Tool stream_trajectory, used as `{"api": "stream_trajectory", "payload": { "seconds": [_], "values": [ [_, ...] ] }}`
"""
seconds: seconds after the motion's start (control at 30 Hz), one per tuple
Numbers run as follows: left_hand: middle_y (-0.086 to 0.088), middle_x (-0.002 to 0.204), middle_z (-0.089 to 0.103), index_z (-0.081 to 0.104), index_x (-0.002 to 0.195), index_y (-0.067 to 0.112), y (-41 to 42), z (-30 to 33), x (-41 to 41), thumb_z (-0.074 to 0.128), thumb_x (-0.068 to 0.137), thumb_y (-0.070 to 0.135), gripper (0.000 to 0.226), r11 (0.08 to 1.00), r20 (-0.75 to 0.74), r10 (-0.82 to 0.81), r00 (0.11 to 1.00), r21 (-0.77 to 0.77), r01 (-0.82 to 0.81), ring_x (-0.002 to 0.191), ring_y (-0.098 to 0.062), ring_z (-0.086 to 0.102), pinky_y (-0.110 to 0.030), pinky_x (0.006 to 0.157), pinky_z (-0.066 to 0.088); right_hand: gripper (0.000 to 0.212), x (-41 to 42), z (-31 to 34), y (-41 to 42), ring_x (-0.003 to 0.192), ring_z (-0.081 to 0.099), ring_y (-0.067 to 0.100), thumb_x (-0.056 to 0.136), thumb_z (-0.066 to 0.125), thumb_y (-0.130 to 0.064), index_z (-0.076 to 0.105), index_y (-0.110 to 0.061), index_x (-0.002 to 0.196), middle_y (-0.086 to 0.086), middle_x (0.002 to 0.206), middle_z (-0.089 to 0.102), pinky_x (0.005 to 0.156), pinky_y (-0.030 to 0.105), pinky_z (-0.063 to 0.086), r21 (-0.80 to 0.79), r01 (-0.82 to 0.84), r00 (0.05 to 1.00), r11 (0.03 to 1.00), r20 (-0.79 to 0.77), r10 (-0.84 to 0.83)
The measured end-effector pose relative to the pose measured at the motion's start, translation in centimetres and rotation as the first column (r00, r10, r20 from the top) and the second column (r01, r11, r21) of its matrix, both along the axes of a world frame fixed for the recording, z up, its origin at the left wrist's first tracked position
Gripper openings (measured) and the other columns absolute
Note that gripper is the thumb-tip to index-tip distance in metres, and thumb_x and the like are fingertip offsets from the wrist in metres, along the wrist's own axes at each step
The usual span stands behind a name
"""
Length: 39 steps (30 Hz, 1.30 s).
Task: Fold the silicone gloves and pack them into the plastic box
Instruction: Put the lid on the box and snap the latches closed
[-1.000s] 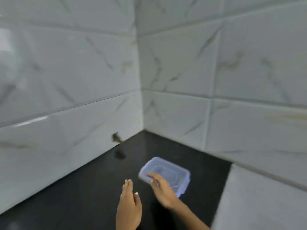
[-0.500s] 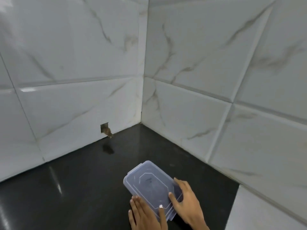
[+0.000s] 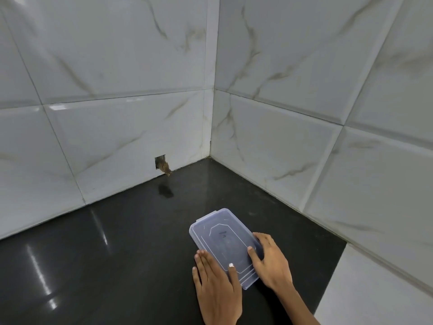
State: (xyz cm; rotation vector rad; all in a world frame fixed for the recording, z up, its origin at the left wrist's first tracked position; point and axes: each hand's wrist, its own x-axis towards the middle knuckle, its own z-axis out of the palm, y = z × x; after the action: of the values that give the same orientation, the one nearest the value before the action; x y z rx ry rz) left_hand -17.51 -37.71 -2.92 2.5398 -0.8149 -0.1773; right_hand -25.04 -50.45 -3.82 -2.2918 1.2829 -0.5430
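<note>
Left hand's fingers (image 3: 206, 263) lie flat and spread against the near-left edge of the plastic box (image 3: 222, 242), thumb tip resting on the lid, nothing actually clamped. Right hand's fingers (image 3: 262, 240) curl loosely around the box's right edge, thumb pressing on the lid, more bracing than gripping. Left hand (image 3: 218, 292) sits at about 7 o'clock from the box, right hand (image 3: 271, 263) at about 4 o'clock. Box is closed, lid on, flat on the glossy black bench (image 3: 117, 266). Marble-look wall tiles (image 3: 117, 66) meet in a corner at 12 o'clock, with a small hole (image 3: 161, 164) low in the left wall.
</note>
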Motion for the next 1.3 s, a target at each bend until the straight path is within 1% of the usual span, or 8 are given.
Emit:
{"api": "stream_trajectory", "payload": {
  "seconds": [0.2, 0.53, 0.67, 0.83, 0.97, 1.03, 1.1, 1.3],
  "values": [
    [-0.012, 0.159, -0.004, -0.014, 0.143, 0.002, 0.8, 0.0, 0.1, 0.016, 0.098, 0.043, 0.068, 0.997, -0.064, -0.073, 0.995, -0.042, 0.071, 0.148, -0.019, -0.003, -0.031, 0.117, -0.005, 0.045, -0.3, 1.0, 0.9, 0.13, 0.046, 0.019, 0.093, 0.038, -0.048, 0.034, -0.035, 0.136, -0.008, 0.135, 0.052, 0.101, 0.04, 0.044, 0.07, -0.008, 1.0, 0.998, -0.01, 0.009],
    [0.001, 0.16, 0.003, 0.0, 0.15, 0.016, 6.8, 5.2, 4.5, 0.029, 0.101, 0.016, 0.057, 0.777, -0.432, -0.105, 0.896, -0.598, -0.197, 0.147, -0.014, 0.009, -0.037, 0.12, 0.016, 0.011, 3.9, 4.8, 8.7, 0.077, 0.067, 0.0, 0.096, 0.047, -0.022, 0.04, -0.028, 0.102, -0.005, 0.1, 0.06, 0.053, 0.012, 0.051, 0.357, -0.187, 0.856, 0.915, 0.516, -0.027],
    [-0.002, 0.158, 0.019, 0.007, 0.151, 0.02, 13.5, 8.7, 8.1, 0.029, 0.101, 0.013, 0.055, 0.726, -0.368, 0.035, 0.929, -0.63, -0.277, 0.142, -0.02, 0.027, -0.044, 0.115, 0.03, 0.019, 8.4, 7.9, 15.1, 0.087, 0.065, 0.004, 0.099, 0.041, -0.02, 0.038, -0.028, 0.116, -0.012, 0.105, 0.057, 0.063, 0.017, 0.055, 0.371, -0.373, 0.765, 0.85, 0.642, 0.056],
    [-0.001, 0.154, 0.028, 0.014, 0.15, 0.017, 24.5, 11.8, 9.6, 0.029, 0.1, 0.009, 0.053, 0.673, -0.312, 0.265, 0.912, -0.618, -0.407, 0.139, -0.021, 0.033, -0.034, 0.115, 0.029, 0.044, 12.0, 10.0, 25.1, 0.128, 0.042, 0.009, 0.101, 0.035, -0.019, 0.029, -0.023, 0.144, -0.012, 0.137, 0.041, 0.109, 0.033, 0.038, 0.42, -0.572, 0.735, 0.705, 0.644, 0.213],
    [0.025, 0.099, 0.048, 0.023, 0.147, 0.017, 32.2, 11.8, 8.0, 0.031, 0.099, 0.003, 0.051, 0.619, -0.318, 0.401, 0.859, -0.597, -0.51, 0.078, 0.026, 0.051, 0.008, 0.066, 0.035, 0.047, 12.3, 9.7, 31.6, 0.123, 0.039, 0.002, 0.1, 0.035, -0.016, 0.026, -0.02, 0.147, -0.008, 0.146, 0.037, 0.107, 0.025, 0.034, 0.461, -0.654, 0.717, 0.6, 0.63, 0.298],
    [0.016, 0.129, 0.048, 0.023, 0.147, 0.015, 34.8, 11.3, 7.2, 0.031, 0.099, 0.002, 0.051, 0.619, -0.318, 0.425, 0.847, -0.581, -0.529, 0.105, 0.031, 0.041, 0.009, 0.088, 0.027, 0.048, 12.0, 9.2, 34.0, 0.12, 0.042, 0.005, 0.1, 0.035, -0.016, 0.024, -0.021, 0.147, -0.005, 0.147, 0.037, 0.106, 0.029, 0.037, 0.476, -0.663, 0.724, 0.578, 0.603, 0.335],
    [0.005, 0.155, 0.025, 0.018, 0.149, 0.016, 36.6, 10.6, 6.3, 0.03, 0.1, 0.007, 0.052, 0.612, -0.352, 0.451, 0.821, -0.547, -0.571, 0.14, 0.001, 0.023, -0.015, 0.113, 0.016, 0.048, 11.6, 8.6, 35.8, 0.127, 0.042, 0.012, 0.1, 0.033, -0.018, 0.023, -0.022, 0.147, -0.003, 0.149, 0.036, 0.109, 0.034, 0.036, 0.473, -0.659, 0.736, 0.584, 0.567, 0.371],
    [0.001, 0.156, 0.023, 0.018, 0.149, 0.017, 38.9, 8.8, 5.7, 0.029, 0.1, 0.009, 0.051, 0.606, -0.385, 0.457, 0.802, -0.525, -0.598, 0.144, -0.014, 0.021, -0.038, 0.119, 0.02, 0.048, 10.7, 8.2, 38.5, 0.139, 0.031, 0.016, 0.101, 0.032, -0.018, 0.023, -0.023, 0.148, -0.005, 0.154, 0.028, 0.114, 0.034, 0.029, 0.426, -0.632, 0.757, 0.647, 0.521, 0.395]
  ]
}}
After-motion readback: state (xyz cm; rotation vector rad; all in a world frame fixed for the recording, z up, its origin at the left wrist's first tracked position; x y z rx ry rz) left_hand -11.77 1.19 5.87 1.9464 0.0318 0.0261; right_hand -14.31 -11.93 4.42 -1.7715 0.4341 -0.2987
